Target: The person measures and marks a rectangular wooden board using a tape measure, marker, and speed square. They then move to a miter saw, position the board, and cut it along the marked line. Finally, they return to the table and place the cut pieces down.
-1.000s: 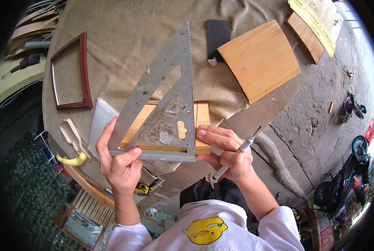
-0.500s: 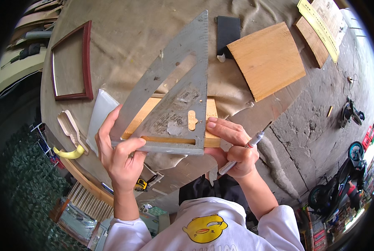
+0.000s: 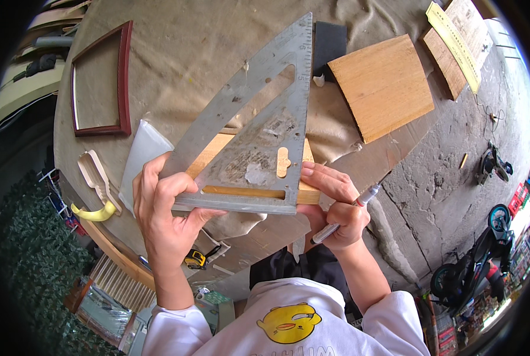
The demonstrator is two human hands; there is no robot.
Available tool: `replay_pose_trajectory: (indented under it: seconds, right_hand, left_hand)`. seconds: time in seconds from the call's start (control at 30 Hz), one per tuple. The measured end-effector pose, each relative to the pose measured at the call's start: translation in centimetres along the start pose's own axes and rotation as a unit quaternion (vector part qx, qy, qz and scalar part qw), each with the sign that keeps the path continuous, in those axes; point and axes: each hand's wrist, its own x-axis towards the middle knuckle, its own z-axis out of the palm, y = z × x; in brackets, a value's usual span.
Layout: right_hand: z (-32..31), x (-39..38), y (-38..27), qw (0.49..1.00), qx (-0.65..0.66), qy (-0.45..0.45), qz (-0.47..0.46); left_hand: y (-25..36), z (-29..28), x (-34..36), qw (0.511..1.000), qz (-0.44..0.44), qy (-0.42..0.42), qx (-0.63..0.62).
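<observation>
My left hand (image 3: 169,207) grips the lower left corner of a grey metal speed square (image 3: 277,127), thumb below its thick fence and fingers over the top. Beneath the square lies a light wooden block (image 3: 213,153), showing through its slots and past its right edge. My right hand (image 3: 339,210) is closed on the block's right end, fingertips on top. A silver marker pen (image 3: 347,216) is tucked in that same hand, its thin tip pointing up and right. The square covers most of the block.
A dark red frame (image 3: 124,83) lies at the far left. Nearer are a wooden piece (image 3: 99,178) with a yellow curved part (image 3: 94,213) and a tape measure (image 3: 195,259). A black slab (image 3: 329,47) and a brown board (image 3: 383,86) lie at the back right.
The speed square has shifted right along the wooden block, covering more of its right end. My left thumb has moved below the fence.
</observation>
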Motion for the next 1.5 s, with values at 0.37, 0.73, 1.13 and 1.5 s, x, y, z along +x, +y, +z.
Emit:
replay_pose_trajectory:
  seconds: [0.37, 0.73, 1.13, 1.5]
  right_hand:
    - [0.1, 0.8, 0.0, 1.0, -0.003, 0.015, 0.025]
    - [-0.3, 0.3, -0.2, 1.0, -0.022, 0.0, 0.022]
    - [0.0, 0.9, 0.4, 1.0, -0.014, 0.017, 0.01]
    - [0.0, 0.7, 0.5, 1.0, -0.015, 0.022, 0.013]
  left_hand:
    - [-1.2, 1.3, 0.0, 0.996, 0.057, 0.053, 0.054]
    - [1.7, 1.0, 0.8, 0.993, 0.01, 0.032, 0.114]
    - [1.6, 6.2, -1.3, 0.973, 0.152, 0.163, 0.068]
    - [3.5, 4.2, -0.5, 0.99, 0.05, 0.108, 0.079]
